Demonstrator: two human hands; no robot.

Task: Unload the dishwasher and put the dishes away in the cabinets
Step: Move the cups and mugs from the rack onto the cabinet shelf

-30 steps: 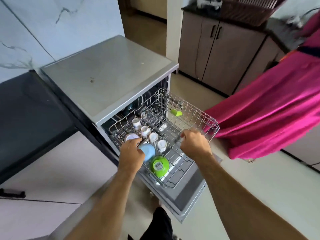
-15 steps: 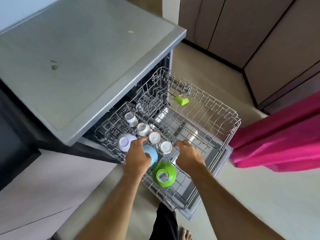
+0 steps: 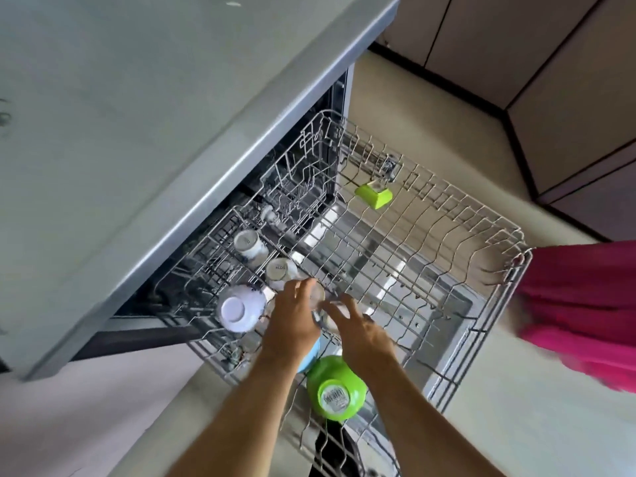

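Over the pulled-out rack (image 3: 447, 235), our left hand (image 3: 292, 325) and right hand (image 3: 361, 335) have closed in together on the small cups; whether either grips one, we cannot tell. Unloading is only starting: the green bowl (image 3: 335, 390) sits untouched.

We see a silver wire rack (image 3: 447, 256) pulled out under a dull grey dishwasher top (image 3: 155, 115), and in it a lime-green bowl (image 3: 335, 390) with a white printed label on its base, a pale blue bowl (image 3: 311, 352) and a white bowl (image 3: 237, 308) with dark blue marks near its rim. Two white cups (image 3: 249, 244) carry blue patterning and small grey lettering on their bases, and a lime-green clip (image 3: 374, 196) hangs on the rack's far wire. Beside the rack we see bright pink cloth (image 3: 581, 304), a beige floor (image 3: 430, 132) and tan cabinets (image 3: 550, 63) with dark edging.
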